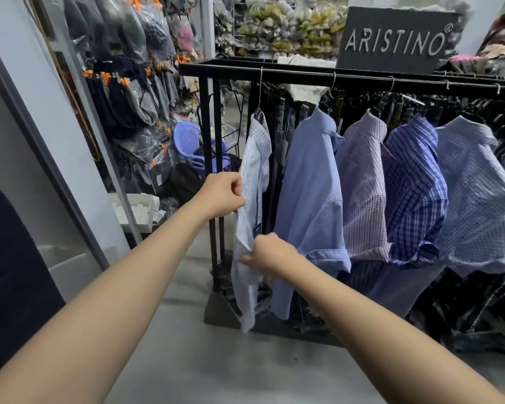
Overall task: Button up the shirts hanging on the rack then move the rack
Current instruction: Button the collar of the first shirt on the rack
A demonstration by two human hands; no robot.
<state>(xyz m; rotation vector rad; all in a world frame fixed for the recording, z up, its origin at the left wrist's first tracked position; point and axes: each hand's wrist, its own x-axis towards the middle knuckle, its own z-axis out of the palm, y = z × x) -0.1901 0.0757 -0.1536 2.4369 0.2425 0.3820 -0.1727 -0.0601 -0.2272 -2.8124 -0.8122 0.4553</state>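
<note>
A black metal rack (303, 75) carries several shirts on hangers. The leftmost is a pale blue-and-white checked shirt (252, 176), hanging edge-on to me. My left hand (223, 196) pinches its front edge at mid height. My right hand (270, 252) grips the same front edge lower down, fingers blurred. To the right hang a plain light blue shirt (312, 199), a lilac checked shirt (362, 188), a dark blue plaid shirt (414, 193) and a pale blue checked shirt (475, 199).
A dark "ARISTINO" sign (394, 39) stands on top of the rack. The rack's grey base (219, 313) rests on the concrete floor. Bagged clothes hang on the left wall (134, 83). A purple plastic chair (187, 141) sits behind the rack's end post.
</note>
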